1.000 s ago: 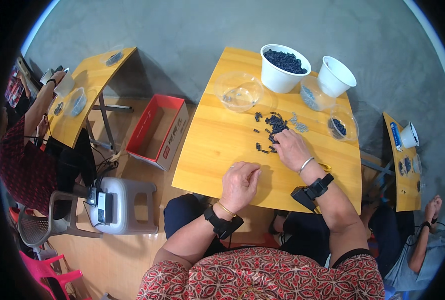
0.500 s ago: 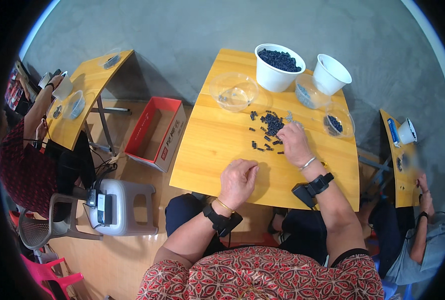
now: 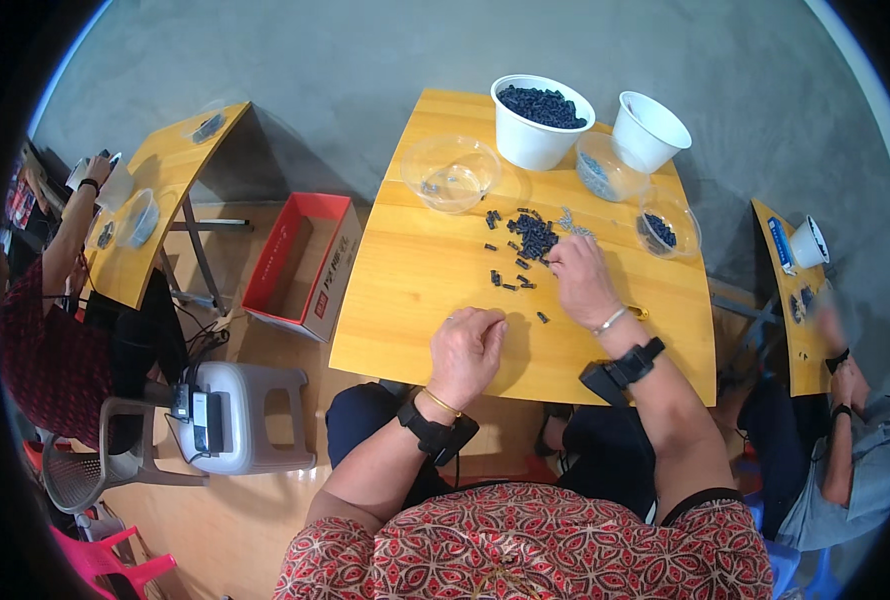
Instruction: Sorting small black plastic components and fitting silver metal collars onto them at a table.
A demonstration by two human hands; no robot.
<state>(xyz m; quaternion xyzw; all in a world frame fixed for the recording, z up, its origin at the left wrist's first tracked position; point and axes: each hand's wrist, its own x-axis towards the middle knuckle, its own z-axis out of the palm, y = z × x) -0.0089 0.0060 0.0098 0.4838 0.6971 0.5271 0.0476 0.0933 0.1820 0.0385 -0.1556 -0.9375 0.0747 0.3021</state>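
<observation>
Head view is showing the right hand [image 3: 582,282] reaching fingers-down into the pile of small dark parts [image 3: 533,238] mid-desk [image 3: 415,290], grip hidden so cannot tell, while the left hand [image 3: 465,345] is resting loosely curled, holding nothing visible, near the edge.

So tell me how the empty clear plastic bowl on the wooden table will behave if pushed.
The clear plastic bowl looks thin and holds almost nothing, so it is probably light and slides easily. Its wide, low shape suggests it is unlikely to tip.
</observation>
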